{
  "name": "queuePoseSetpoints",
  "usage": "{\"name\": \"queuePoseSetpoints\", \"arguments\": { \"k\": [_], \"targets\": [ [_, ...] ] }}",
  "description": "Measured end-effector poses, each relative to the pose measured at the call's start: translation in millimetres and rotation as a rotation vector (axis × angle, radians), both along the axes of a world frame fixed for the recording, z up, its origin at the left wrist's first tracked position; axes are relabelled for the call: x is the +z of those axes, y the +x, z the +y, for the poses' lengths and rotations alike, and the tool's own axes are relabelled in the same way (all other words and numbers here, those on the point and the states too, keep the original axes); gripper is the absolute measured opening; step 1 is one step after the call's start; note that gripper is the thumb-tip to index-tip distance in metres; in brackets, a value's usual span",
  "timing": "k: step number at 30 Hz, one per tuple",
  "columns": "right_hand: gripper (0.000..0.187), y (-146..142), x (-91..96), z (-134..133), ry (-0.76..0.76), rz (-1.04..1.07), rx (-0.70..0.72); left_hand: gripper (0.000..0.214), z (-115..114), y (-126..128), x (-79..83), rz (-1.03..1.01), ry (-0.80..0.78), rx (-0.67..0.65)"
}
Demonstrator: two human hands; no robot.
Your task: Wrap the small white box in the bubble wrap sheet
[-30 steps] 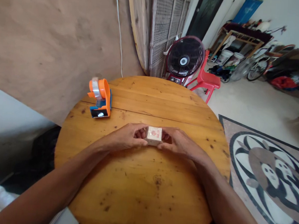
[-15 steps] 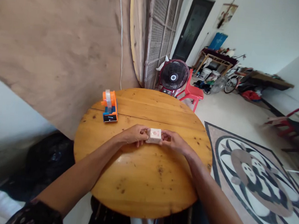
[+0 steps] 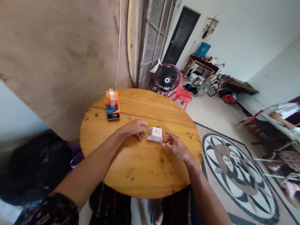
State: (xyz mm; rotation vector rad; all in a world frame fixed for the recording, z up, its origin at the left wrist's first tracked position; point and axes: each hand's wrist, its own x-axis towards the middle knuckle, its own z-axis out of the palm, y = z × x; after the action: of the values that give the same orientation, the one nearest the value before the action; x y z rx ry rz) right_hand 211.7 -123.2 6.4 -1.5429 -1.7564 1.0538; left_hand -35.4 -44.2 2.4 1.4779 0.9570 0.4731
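A small pale box (image 3: 155, 133) with a pink mark on top rests near the middle of the round wooden table (image 3: 136, 166). My left hand (image 3: 135, 128) lies on the table just left of the box, fingers loosely curled, holding nothing. My right hand (image 3: 173, 144) hovers just right of the box, fingers apart and off it. An orange and blue tape dispenser (image 3: 111, 104) with a clear roll stands at the table's far left.
A plywood sheet leans on the wall behind the table. A fan (image 3: 167, 79) and a red plastic chair (image 3: 181, 94) stand beyond it. Another person sits at a table (image 3: 287, 130) at the far right. The floor has a patterned inlay (image 3: 235, 170).
Both hands have let go of the box and drawn slightly apart from it. The camera has pulled back and up, so more of the room shows.
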Motion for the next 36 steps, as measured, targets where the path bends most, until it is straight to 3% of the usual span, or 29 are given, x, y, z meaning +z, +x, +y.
{"name": "queuePoseSetpoints", "arguments": {
  "k": [3, 5, 7, 10, 15, 20, 23, 26, 30, 36],
  "targets": [
    [0.070, -3.6, -2.0, -4.7, 0.013, -0.022, -0.036, 0.058, -2.0, -4.5, 2.8, 0.044, 0.024, -0.229],
    [0.074, -8.1, -3.1, -1.7, 0.009, -0.027, -0.026, 0.054, -5.0, -3.7, 4.1, 0.071, 0.121, -0.346],
    [0.074, -12.9, -3.6, 3.3, -0.002, -0.032, -0.003, 0.048, -8.0, -0.4, 4.2, 0.091, 0.261, -0.349],
    [0.056, -18.1, -4.3, 9.8, 0.007, -0.030, 0.056, 0.041, -9.4, 6.6, 0.9, 0.096, 0.415, -0.280],
    [0.043, -17.7, -9.3, 16.9, 0.052, -0.047, 0.081, 0.027, -5.8, 13.8, -8.0, 0.087, 0.496, -0.213],
    [0.044, -14.1, -12.6, 13.4, 0.062, -0.099, 0.061, 0.030, -7.3, 8.0, -3.6, 0.104, 0.463, -0.258],
    [0.050, -11.7, -16.8, 1.0, 0.104, -0.023, 0.003, 0.052, -8.2, 1.5, 1.5, 0.131, 0.301, -0.260],
    [0.050, -12.6, -25.5, -8.7, 0.171, 0.056, -0.144, 0.069, -7.9, -0.3, 1.7, 0.110, 0.156, -0.218],
    [0.053, -21.6, -30.9, -3.2, 0.190, -0.014, -0.176, 0.050, -7.2, 3.5, -2.3, 0.029, 0.137, -0.258],
    [0.042, -31.3, -16.9, 6.0, 0.202, -0.212, -0.090, 0.030, -8.1, 7.7, -6.0, 0.047, 0.196, -0.278]
  ]
}}
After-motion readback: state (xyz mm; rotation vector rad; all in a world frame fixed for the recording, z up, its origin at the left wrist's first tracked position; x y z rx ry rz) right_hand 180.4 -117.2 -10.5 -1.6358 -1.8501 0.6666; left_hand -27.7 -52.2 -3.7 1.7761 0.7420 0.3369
